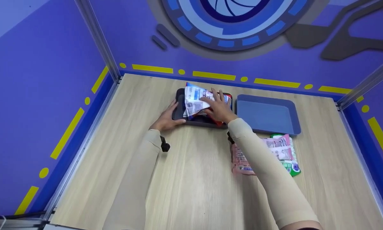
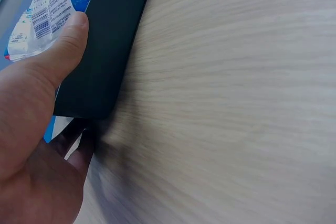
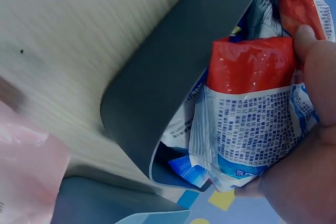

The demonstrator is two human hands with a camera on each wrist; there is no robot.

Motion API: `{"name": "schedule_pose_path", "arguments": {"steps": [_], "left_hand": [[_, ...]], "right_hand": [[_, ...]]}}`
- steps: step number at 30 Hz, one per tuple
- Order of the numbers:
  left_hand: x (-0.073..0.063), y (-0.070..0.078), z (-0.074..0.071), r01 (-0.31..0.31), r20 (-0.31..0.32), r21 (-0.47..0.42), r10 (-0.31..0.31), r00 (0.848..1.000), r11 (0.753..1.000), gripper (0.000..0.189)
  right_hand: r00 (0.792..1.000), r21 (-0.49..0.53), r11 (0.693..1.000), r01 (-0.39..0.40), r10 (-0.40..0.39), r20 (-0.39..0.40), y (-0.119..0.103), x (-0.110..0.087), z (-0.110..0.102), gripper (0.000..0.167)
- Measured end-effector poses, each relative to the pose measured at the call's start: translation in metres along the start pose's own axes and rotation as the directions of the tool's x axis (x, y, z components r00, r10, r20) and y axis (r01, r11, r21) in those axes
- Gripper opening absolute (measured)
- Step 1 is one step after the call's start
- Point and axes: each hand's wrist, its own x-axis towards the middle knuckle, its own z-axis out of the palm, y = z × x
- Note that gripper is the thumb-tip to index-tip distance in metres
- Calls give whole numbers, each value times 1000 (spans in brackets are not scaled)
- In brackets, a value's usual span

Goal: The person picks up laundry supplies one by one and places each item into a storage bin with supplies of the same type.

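On the counter (image 1: 191,179), a pink packet (image 1: 241,161) lies nearest. Beyond, the left hand (image 1: 167,118) grips a corner of the dark tray (image 1: 207,124) between thumb and fingers; the right hand (image 1: 221,110) holds a red-and-white packet (image 3: 249,108) at its opening. A grey tray (image 1: 265,113) sits just beside.

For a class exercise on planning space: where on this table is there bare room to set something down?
Bare: table between the left wall and left sleeve; between that sleeve and the pink packaging; right of the gray tray and green package; inside that tray. Crowded: the black tray, with packets, left hand and right hand, and where pink overlaps green.
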Motion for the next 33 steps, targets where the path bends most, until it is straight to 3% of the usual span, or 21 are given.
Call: {"name": "schedule_pose_path", "arguments": {"steps": [11,33], "left_hand": [[-1,-1,0,5,5,4,-5,1000,1000,99],[0,-2,0,8,10,-7,-8,1000,1000,99]], "right_hand": [[1000,20,1000,24,-24,6,7,4,3,53],[1000,-36,999,28,-28,-8,12,9,8,53]]}}
